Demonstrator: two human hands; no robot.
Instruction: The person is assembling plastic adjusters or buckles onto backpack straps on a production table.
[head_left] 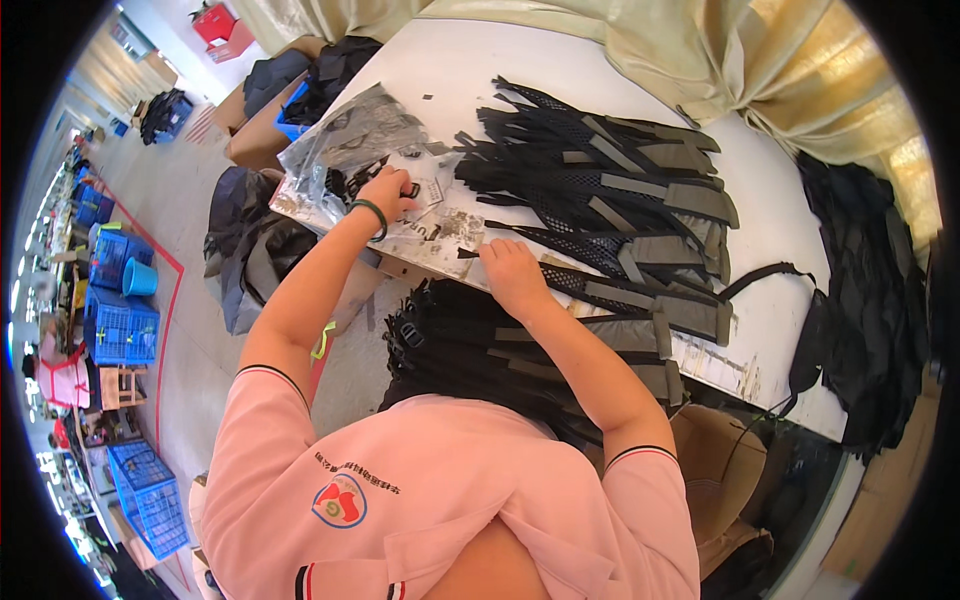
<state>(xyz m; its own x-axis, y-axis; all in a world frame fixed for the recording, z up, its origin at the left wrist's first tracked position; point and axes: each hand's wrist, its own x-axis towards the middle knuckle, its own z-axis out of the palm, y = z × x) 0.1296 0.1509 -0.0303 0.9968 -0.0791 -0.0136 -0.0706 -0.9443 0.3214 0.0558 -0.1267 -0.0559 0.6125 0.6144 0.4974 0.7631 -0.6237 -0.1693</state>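
A: Your right hand (pixel 512 272) — fingers?
B: Curled down, pressing the near end of a black mesh strap (pixel 640 295). Its long axis runs toward 3 o'clock from your fingers.
A: Left hand (pixel 385 192)?
B: At 10 o'clock, farther out, fingers bunched on small black buckles (pixel 345 180) in a clear plastic bag (pixel 345 135); pinch unclear.
A: Labels?
B: White printed tags (pixel 440 225) between your hands; strap pile (pixel 600 170) beyond.

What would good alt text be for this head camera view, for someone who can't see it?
Seen from above, a person in a pink shirt works at a white table: the left hand reaches into a clear plastic bag of small black parts, while the right hand rests on a black and grey strap. A pile of similar straps lies beyond.
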